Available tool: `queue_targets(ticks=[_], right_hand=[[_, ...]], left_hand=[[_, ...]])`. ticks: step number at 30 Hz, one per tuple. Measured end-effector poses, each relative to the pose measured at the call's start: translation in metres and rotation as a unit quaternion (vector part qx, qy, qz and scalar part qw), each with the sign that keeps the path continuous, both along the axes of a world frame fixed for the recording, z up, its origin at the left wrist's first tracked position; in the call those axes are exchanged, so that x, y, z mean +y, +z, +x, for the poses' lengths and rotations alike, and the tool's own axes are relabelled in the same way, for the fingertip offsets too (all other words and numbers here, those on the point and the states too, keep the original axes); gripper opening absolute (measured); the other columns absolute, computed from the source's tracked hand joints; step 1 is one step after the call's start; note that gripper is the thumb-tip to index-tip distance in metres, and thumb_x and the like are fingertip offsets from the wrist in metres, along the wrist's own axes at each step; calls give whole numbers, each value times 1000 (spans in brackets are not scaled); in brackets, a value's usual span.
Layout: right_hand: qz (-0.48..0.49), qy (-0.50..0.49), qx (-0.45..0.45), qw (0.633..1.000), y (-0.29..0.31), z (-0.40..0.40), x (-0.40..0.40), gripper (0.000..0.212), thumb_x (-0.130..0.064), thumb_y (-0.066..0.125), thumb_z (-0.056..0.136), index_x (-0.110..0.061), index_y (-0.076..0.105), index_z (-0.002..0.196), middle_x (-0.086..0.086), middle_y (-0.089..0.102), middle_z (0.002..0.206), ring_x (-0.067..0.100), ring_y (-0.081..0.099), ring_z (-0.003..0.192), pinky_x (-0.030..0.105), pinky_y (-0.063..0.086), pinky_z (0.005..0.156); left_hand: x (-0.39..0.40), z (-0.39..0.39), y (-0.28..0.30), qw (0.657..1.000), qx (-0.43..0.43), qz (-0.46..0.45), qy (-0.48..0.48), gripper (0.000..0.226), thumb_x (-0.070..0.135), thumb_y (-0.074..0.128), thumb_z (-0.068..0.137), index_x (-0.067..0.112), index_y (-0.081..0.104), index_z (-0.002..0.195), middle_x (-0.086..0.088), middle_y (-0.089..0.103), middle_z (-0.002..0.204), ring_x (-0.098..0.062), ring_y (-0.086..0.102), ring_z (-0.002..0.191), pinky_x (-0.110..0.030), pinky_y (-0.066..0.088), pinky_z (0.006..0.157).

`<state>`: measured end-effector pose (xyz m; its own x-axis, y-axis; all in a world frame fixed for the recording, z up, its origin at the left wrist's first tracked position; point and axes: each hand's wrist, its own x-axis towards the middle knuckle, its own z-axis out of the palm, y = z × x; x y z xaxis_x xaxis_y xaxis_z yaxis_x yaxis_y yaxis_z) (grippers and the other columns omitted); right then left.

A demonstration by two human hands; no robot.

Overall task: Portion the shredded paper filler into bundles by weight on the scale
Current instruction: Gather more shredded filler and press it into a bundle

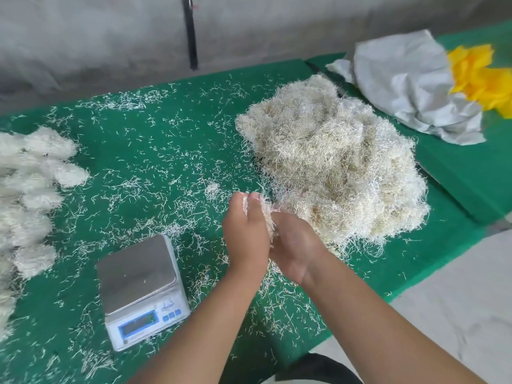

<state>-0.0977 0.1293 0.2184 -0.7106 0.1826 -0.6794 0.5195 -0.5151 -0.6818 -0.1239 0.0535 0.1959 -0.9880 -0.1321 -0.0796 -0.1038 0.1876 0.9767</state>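
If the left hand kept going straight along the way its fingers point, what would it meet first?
Probably only loose shreds on the green mat; the left hand points just left of the big pile, though depth is unclear.

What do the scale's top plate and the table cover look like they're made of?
Square weighing plate on the white digital scale: likely brushed stainless steel, grey with a dull sheen. Green table cover: probably felt or foam matting, matte, without glare; the exact material is unclear.
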Motion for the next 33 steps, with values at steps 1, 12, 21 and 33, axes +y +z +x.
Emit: queue_targets(ticks=[1, 12, 21, 33], right_hand=[[5, -9, 11, 1000, 2, -1, 1, 42, -14, 56, 104, -15, 53, 146, 10, 60, 128, 25, 54, 111, 38, 52, 84], [43, 11, 58, 997, 39, -6, -34, 61, -79, 54, 92, -35, 70, 130, -3, 73, 130, 8, 70, 113, 30, 57, 81], [132, 51, 174, 974, 85, -39, -58, 37, -54, 58, 101, -19, 72, 101, -2, 77, 84, 16, 74, 75, 30, 60, 62], [-127, 99, 243, 956, 174, -70, -59, 52, -52, 43, 108, -6, 67, 115, 12, 71, 105, 26, 72, 95, 38, 56, 89]], left_hand=[[-3, -7, 2, 999, -33, 27, 17, 20, 32, 48, 107, 31, 61, 122, 17, 68, 117, -4, 62, 82, -30, 50, 76], [-15, -19, 33, 996, -40, 77, -30, 37, 30, 37, 88, 42, 71, 99, 33, 55, 116, 6, 52, 119, -46, 51, 98], [-43, -26, 88, 987, 129, 98, 1, 24, 50, 42, 100, 44, 65, 96, 17, 70, 99, -6, 67, 97, -44, 54, 85], [-55, -42, 160, 930, 352, -104, -5, 39, 49, 47, 104, 21, 61, 128, 8, 64, 127, -9, 56, 123, -39, 45, 106]])
